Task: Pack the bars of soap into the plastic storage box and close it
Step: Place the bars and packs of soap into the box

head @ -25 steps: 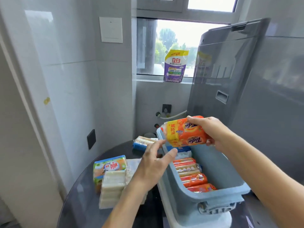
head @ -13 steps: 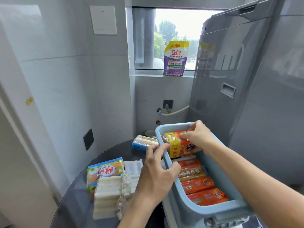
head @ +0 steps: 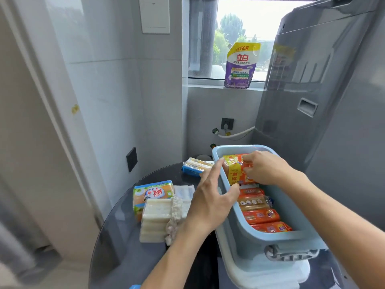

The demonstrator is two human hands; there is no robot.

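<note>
My right hand [head: 265,168] gripped the orange soap pack [head: 236,171], fingers curled over its top edge and face, holding it on end at the far end of the pale blue storage box [head: 270,236]. A yellow band with red Chinese characters ran down the pack's left side; I could not read them clearly. My left hand [head: 210,200] lay over the box's left rim with fingers fairly straight, the index pointing toward the far corner and the thumb tip touching the lower edge of the pack; it held nothing.

Nearer to me in the box lay a row of wrapped bars [head: 260,211] side by side, mostly orange, one brownish, their print too small to read. The box sat on a white lid [head: 270,274], on a dark round table [head: 125,236].

On the table left of the box stood a stack of plain white bars [head: 156,220], and behind it an orange and green pack [head: 152,193] with red Chinese lettering on a white patch. A blue-edged pack [head: 196,166] lay farther back beside the box's far corner.

On the window sill stood a purple and yellow detergent pouch [head: 241,65] marked "立白" and "150克". A grey washing machine [head: 312,90] rose to the right.
</note>
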